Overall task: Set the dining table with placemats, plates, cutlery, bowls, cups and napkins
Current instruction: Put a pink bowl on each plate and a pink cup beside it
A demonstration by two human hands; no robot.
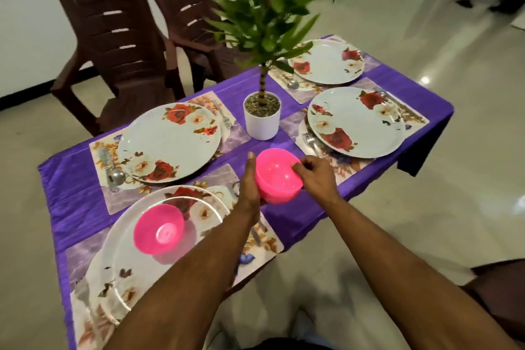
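Pink bowl [159, 229] on near plate [119, 258]

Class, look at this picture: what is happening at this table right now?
A person is setting a purple-clothed table. The left hand supports a stack of pink plastic bowls while the right hand pinches the top bowl's rim. One pink bowl already sits on the nearest floral plate. Three other floral plates have no bowls.
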